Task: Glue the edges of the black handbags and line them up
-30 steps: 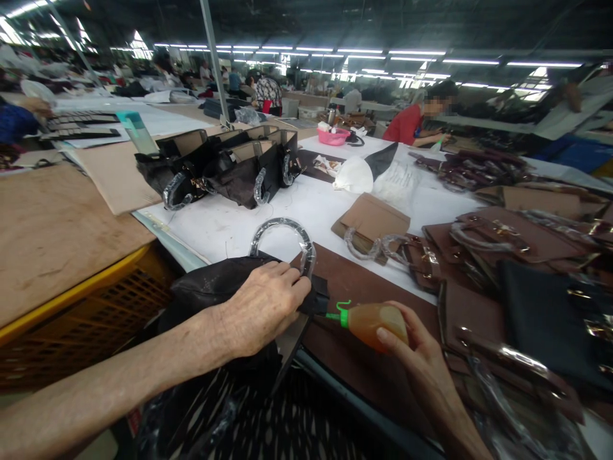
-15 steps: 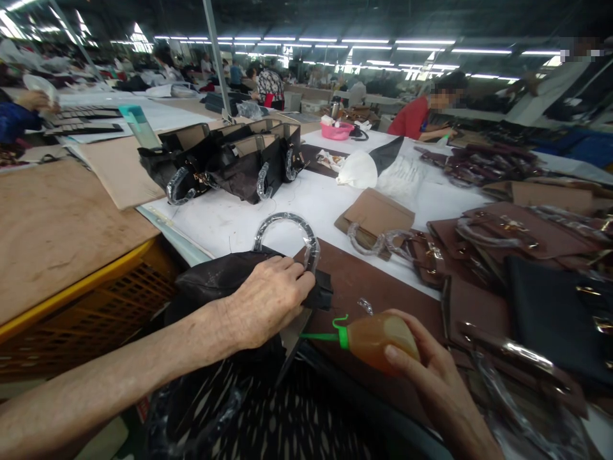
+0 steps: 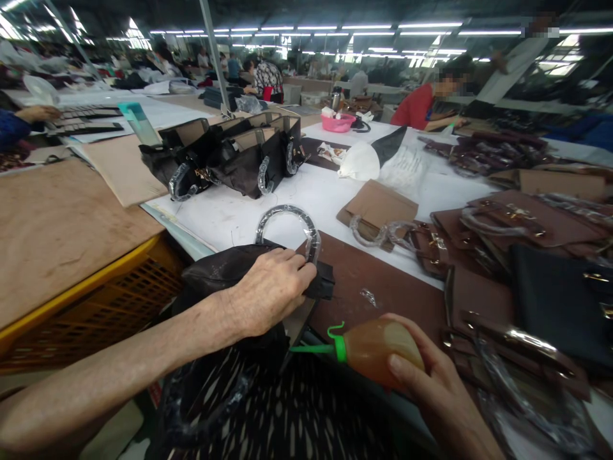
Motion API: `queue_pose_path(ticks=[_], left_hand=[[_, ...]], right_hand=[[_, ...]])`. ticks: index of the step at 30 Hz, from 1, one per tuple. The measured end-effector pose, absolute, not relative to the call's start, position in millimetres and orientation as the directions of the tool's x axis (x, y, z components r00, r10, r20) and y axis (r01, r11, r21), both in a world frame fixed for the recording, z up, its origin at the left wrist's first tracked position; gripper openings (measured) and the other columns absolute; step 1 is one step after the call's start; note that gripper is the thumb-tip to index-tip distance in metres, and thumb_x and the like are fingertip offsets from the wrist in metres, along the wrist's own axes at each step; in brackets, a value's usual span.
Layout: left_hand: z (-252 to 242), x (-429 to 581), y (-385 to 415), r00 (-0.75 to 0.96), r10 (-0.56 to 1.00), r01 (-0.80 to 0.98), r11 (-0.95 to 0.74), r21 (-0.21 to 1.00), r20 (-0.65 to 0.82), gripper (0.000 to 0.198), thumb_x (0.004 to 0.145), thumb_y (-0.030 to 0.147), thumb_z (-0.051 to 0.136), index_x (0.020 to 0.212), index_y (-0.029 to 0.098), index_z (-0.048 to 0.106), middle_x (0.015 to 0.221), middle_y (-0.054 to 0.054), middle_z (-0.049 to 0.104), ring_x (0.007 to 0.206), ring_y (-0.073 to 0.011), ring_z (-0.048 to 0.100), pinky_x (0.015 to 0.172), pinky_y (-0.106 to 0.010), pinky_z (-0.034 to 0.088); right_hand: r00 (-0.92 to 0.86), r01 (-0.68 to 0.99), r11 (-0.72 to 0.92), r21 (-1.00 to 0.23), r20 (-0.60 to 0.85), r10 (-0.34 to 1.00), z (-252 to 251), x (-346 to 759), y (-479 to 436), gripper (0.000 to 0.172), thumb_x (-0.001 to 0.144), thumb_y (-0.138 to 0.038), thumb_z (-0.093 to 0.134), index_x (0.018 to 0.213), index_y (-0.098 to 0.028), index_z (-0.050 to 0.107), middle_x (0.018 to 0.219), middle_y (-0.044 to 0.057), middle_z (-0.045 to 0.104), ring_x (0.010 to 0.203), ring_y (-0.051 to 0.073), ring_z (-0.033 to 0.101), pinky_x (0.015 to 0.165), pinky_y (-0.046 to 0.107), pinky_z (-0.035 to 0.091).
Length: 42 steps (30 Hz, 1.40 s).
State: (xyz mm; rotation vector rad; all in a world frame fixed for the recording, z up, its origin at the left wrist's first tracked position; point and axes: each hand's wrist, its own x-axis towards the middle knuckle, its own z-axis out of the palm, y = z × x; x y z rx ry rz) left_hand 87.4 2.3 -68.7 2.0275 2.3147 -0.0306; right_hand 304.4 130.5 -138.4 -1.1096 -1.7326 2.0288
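Observation:
My left hand (image 3: 275, 287) is closed on the upper edge of a black handbag (image 3: 211, 271), close to the base of its plastic-wrapped handle (image 3: 287, 211). The bag rests at my lap and the table edge, and its second wrapped handle hangs low in front of me. In my right hand (image 3: 426, 370) is a squeeze bottle (image 3: 378, 348) of amber liquid, held on its side. Its thin green nozzle points left, with the tip at the bag's open edge; whether it touches cannot be made out.
A brown board (image 3: 378, 281) lies on the white table (image 3: 215, 211). Black handbags (image 3: 239, 160) stand at the back left, brown handbags (image 3: 517, 230) pile up at the right. A yellow crate (image 3: 110, 300) is at my left. A person in red (image 3: 414, 108) works across the table.
My right hand has brought the bottle slightly left and down, so its nozzle tip is nearer the bag's edge. My left hand keeps its grip. The view has shifted a little.

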Motion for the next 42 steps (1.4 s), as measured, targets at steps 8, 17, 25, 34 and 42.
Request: queue_pose_path(ticks=[8,17,25,34,42], left_hand=[[-71,87,1,-0.126,0.991,0.992,0.127,0.019,-0.043,0.014,0.078,0.017,0.055,0.091,0.014,0.051,0.091,-0.007,0.057,0.084,-0.0228,0.052,0.073,-0.035,0.043],[-71,87,2,-0.132,0.99,0.991,0.133,0.02,-0.038,0.015,0.078,0.018,0.056,0.091,0.014,0.052,0.092,-0.007,0.058,0.085,-0.0225,0.052,0.074,-0.034,0.044],[-70,88,1,-0.126,0.992,0.992,0.126,0.01,-0.03,0.012,0.078,0.017,0.056,0.088,0.015,0.051,0.09,-0.007,0.057,0.083,-0.0227,0.051,0.071,-0.034,0.043],[-72,87,1,-0.135,0.991,0.991,0.135,0.022,-0.022,0.014,0.077,0.018,0.057,0.089,0.014,0.051,0.091,-0.008,0.058,0.085,-0.024,0.052,0.073,-0.035,0.043],[-61,86,3,-0.16,0.986,0.987,0.161,0.001,-0.04,0.005,0.08,0.016,0.05,0.085,0.015,0.051,0.089,-0.008,0.059,0.082,-0.0231,0.053,0.071,-0.035,0.044]], right_hand=[[-0.667,0.264,-0.302,-0.916,-0.399,0.629,-138,310,118,0.058,0.061,-0.044,0.071,0.111,-0.021,0.051,0.083,0.004,0.062,0.071,0.024,0.057,0.056,0.029,0.047],[-0.654,0.19,-0.354,-0.916,-0.387,0.65,-143,308,114,0.054,0.063,-0.046,0.071,0.107,-0.021,0.052,0.074,0.002,0.06,0.058,0.02,0.053,0.047,0.027,0.043],[-0.624,0.155,-0.458,-0.875,-0.447,0.641,-144,307,104,0.052,0.064,-0.047,0.07,0.104,-0.019,0.053,0.076,0.004,0.059,0.057,0.019,0.051,0.04,0.025,0.04],[-0.604,0.182,-0.466,-0.866,-0.472,0.642,-147,318,93,0.06,0.061,-0.049,0.071,0.109,-0.02,0.05,0.073,0.003,0.061,0.052,0.019,0.053,0.037,0.024,0.04],[-0.583,0.362,0.002,-0.932,-0.225,0.781,-141,325,107,0.062,0.059,-0.05,0.072,0.112,-0.025,0.052,0.099,0.003,0.065,0.088,0.027,0.06,0.075,0.029,0.049]])
